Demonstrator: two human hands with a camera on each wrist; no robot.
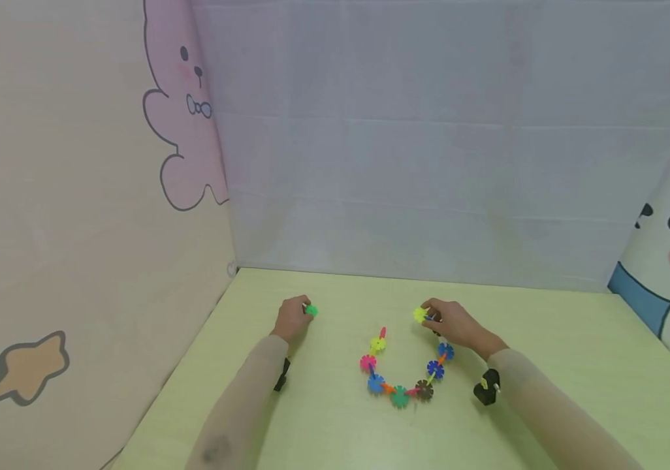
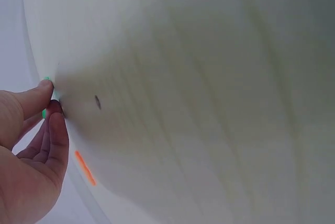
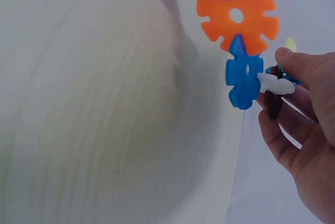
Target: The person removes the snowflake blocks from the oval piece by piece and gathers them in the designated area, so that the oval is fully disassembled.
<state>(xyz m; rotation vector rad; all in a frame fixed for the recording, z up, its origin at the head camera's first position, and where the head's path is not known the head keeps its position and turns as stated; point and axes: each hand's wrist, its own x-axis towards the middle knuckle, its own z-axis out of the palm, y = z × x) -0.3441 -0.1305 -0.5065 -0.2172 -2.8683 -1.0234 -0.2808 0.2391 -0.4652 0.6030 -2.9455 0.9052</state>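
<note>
My left hand (image 1: 292, 318) pinches a small green notched plastic disc (image 1: 311, 310) between thumb and fingers, at the left of the table. In the left wrist view the fingers mostly cover this disc. My right hand (image 1: 455, 324) grips the upper right end of a chain (image 1: 399, 395) of interlocked notched discs, which curves in a U. A yellow disc (image 1: 420, 314) shows at that end. In the right wrist view, a brown disc (image 3: 273, 98) is at the fingertips, followed by a white disc (image 3: 276, 84), a blue disc (image 3: 244, 81) and an orange disc (image 3: 238, 14).
The pale wooden table (image 1: 323, 431) meets a whitish cloth (image 1: 429, 163) at its back edge. Printed cloths with cartoon figures hang left and right. A thin orange piece (image 2: 85, 168) shows below the left hand in its wrist view.
</note>
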